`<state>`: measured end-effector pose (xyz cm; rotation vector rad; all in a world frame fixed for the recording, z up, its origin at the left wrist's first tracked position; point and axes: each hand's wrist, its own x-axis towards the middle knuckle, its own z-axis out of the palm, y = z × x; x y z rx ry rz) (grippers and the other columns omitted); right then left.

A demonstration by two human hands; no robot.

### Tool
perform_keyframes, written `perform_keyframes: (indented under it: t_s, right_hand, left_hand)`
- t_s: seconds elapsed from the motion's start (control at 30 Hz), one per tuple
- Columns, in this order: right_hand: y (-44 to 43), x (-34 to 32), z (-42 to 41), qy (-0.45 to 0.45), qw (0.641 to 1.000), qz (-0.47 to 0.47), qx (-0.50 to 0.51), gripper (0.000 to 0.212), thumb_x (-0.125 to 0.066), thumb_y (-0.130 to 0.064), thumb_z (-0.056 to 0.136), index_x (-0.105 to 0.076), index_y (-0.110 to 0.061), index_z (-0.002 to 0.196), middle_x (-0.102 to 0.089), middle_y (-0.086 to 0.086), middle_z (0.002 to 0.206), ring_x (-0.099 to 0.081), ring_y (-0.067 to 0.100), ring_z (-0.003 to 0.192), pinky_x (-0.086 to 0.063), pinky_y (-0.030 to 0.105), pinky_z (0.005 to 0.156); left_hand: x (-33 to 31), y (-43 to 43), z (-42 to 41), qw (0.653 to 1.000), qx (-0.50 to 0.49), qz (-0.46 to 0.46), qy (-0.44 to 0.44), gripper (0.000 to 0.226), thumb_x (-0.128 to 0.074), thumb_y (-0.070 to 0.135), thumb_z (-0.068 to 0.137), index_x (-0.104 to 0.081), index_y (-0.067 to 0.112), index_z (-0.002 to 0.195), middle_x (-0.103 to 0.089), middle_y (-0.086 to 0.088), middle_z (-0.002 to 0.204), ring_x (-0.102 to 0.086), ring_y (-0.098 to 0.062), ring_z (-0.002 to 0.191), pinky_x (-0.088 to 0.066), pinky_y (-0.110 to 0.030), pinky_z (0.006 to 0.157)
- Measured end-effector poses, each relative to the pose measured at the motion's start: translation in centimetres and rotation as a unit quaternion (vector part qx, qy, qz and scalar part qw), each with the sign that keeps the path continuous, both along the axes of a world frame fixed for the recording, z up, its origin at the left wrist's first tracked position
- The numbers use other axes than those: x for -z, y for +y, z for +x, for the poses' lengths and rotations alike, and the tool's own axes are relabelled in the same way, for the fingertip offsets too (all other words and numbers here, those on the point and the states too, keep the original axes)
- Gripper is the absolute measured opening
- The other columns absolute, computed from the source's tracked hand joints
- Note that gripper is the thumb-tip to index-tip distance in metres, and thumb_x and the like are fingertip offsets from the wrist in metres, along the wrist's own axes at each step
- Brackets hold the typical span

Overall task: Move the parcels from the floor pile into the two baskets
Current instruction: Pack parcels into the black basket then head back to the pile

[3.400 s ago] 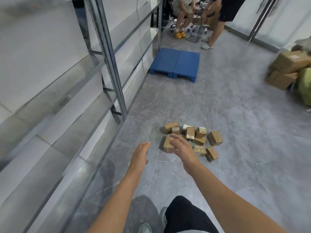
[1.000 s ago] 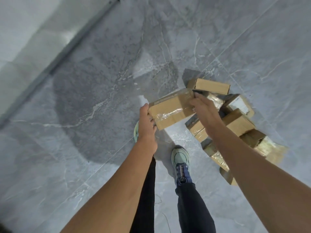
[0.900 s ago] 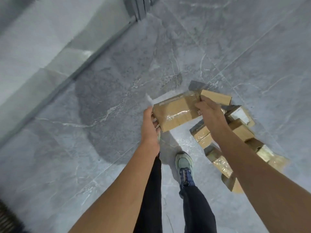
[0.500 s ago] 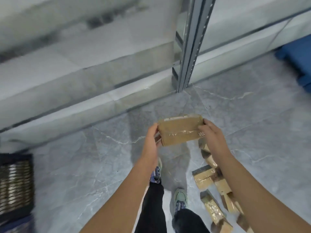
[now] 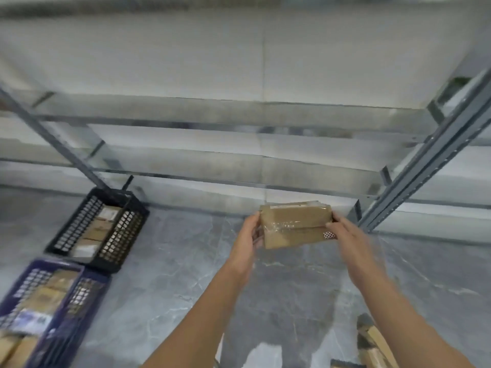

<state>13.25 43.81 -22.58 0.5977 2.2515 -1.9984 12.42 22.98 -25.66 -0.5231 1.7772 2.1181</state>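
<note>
Hands: 2, left hand [image 5: 245, 235] and right hand [image 5: 348, 240].
Held parcel [image 5: 295, 225]: 1.
Baskets: 2, black basket [image 5: 125, 231] at middle left, blue basket [image 5: 78, 296] at lower left.
Parcels in black basket [image 5: 99, 229]: at least 3, blurred.
Parcels in blue basket [image 5: 43, 298]: too blurred to count.
Floor parcels [image 5: 373, 338], lower right corner: at least 2.
Shelf uprights [image 5: 425, 166]: 2.
</note>
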Motion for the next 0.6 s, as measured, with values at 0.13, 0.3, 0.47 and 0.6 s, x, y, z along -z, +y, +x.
perform_keyframes:
  t_s: [0.13, 0.3, 0.47, 0.6]
  right_hand:
    - [-8.1, -1.4, -1.4, 0.012, 0.998, 0.003, -0.057, 0.031, -0.054, -0.004, 0.102, -0.067, -0.027, 0.119, -0.064, -0.014, 0.112, -0.057, 0.006, 0.105, -0.039, 0.02, 0.093]
    - [-19.3, -1.9, -2.5, 0.015, 0.987, 0.015, -0.157, 0.035, -0.056, -0.007, 0.101, -0.07, -0.037, 0.112, -0.072, -0.009, 0.12, -0.062, 0.02, 0.122, -0.045, 0.038, 0.105]
    - [-29.4, -2.4, -3.0, 0.017, 0.974, 0.019, -0.227, 0.04, -0.055, -0.007, 0.102, -0.071, -0.044, 0.102, -0.072, -0.027, 0.103, -0.063, 0.009, 0.112, -0.047, 0.038, 0.104]
    - [-36.4, -3.1, -2.9, 0.04, 0.96, -0.001, -0.278, 0.034, -0.053, -0.005, 0.103, -0.066, -0.033, 0.116, -0.066, -0.024, 0.111, -0.059, -0.003, 0.103, -0.042, 0.017, 0.081]
  left_hand:
    - [-2.1, -8.4, 2.0, 0.998, -0.061, 0.015, 0.001, 0.042, -0.044, 0.044, 0.108, -0.069, 0.021, 0.132, -0.075, 0.008, 0.121, -0.068, -0.004, 0.104, -0.049, -0.019, 0.088]
    - [-2.5, -19.5, 4.8, 0.988, -0.15, 0.029, 0.013, 0.041, -0.044, 0.042, 0.108, -0.07, 0.02, 0.132, -0.073, 0.001, 0.13, -0.064, -0.018, 0.124, -0.049, -0.028, 0.102]
    - [-2.4, -28.9, 7.1, 0.979, -0.202, 0.033, 0.021, 0.044, -0.042, 0.043, 0.108, -0.068, 0.021, 0.135, -0.072, 0.004, 0.131, -0.063, -0.014, 0.126, -0.047, -0.029, 0.106]
    - [-2.2, -35.1, 8.4, 0.97, -0.24, 0.024, 0.026, 0.044, -0.041, 0.047, 0.107, -0.07, 0.026, 0.132, -0.072, 0.005, 0.13, -0.062, -0.016, 0.128, -0.042, -0.037, 0.112]
